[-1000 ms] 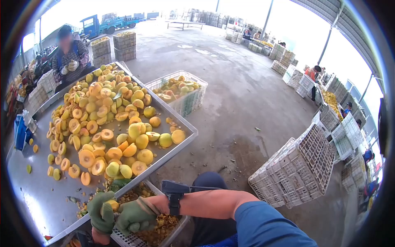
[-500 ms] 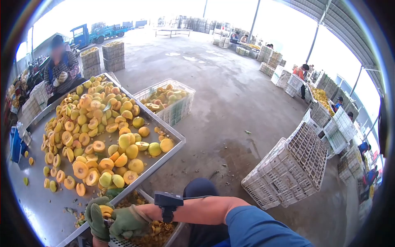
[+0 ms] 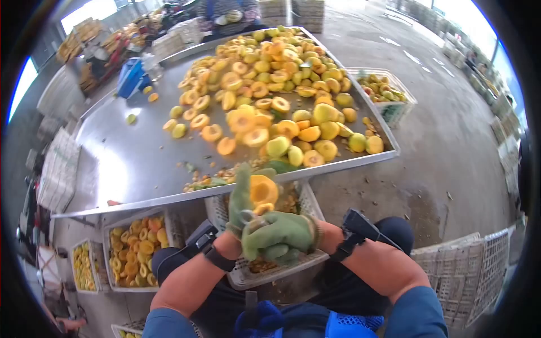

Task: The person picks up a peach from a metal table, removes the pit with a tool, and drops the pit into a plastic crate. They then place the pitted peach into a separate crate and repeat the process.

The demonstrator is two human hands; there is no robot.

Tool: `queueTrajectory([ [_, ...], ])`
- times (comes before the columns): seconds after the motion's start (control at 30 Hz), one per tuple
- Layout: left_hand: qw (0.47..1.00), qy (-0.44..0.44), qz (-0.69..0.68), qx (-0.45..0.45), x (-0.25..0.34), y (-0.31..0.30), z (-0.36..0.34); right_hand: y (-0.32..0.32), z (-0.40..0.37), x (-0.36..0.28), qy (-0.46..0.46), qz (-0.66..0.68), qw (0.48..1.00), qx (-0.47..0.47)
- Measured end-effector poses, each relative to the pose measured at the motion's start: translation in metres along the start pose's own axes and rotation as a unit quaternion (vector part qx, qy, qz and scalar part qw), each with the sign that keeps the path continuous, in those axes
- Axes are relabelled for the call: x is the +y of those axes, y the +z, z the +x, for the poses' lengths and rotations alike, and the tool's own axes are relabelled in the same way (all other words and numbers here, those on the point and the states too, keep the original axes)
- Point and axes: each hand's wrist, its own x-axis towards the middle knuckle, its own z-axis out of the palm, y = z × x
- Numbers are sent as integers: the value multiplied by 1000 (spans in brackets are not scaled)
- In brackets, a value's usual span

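My left hand [image 3: 241,198], in a green glove, holds a yellow peach half [image 3: 263,188] upright over the table's near edge, its hollow cut face showing. Just below, my right hand [image 3: 280,235], gloved alike, is closed with its fingers curled. A small greyish, metallic-looking bit shows between the hands, but its kind is hidden. Beneath both hands stands a white crate [image 3: 310,205] with orange-brown scraps in it. Beyond them, a heap of whole and halved peaches [image 3: 270,84] covers much of the metal table [image 3: 135,152].
Crates of peach halves [image 3: 137,250] and smaller pieces [image 3: 84,265] stand at lower left. A crate of peaches [image 3: 383,90] is beyond the table's right edge. Stacked crates [image 3: 462,276] stand at right. A blue container [image 3: 132,78] sits at the table's far left. Another person's gloved hands [image 3: 230,17] show at the far side.
My view has swung left and down, bringing both forearms and the lower-left crates into sight. The peach half in my left hand now shows its cut face; both hands stay close together.
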Motion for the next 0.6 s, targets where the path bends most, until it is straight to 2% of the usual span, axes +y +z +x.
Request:
queueTrajectory([
  [0.1,1000,-12,-17,10,20,1,-16,6,-22,-10,76,2,997,2],
  [0.17,1000,-4,-9,-10,26,-22,-23,6,-31,-2,51,16,997,57],
  [0.2,998,43,30,23,21,-31,-22,5,-34,3,35,24,996,85],
  [0.3,998,60,14,22,23,-46,-34,4,-36,20,52,-23,974,220],
  [0.33,999,46,11,9,30,-44,-45,8,-42,23,48,-79,967,237],
  [0.37,996,74,41,-2,35,-46,-50,13,-45,24,45,-138,958,245],
  [0.43,992,23,124,11,68,-56,-74,22,-45,29,52,-227,940,251],
  [0.47,988,37,149,32,88,-63,-86,27,-45,33,62,-255,930,256],
  [0.53,972,147,169,75,133,-95,-112,42,-45,31,135,-241,913,301],
  [0.6,941,229,219,121,168,-128,-139,43,-46,39,134,-232,914,305],
])
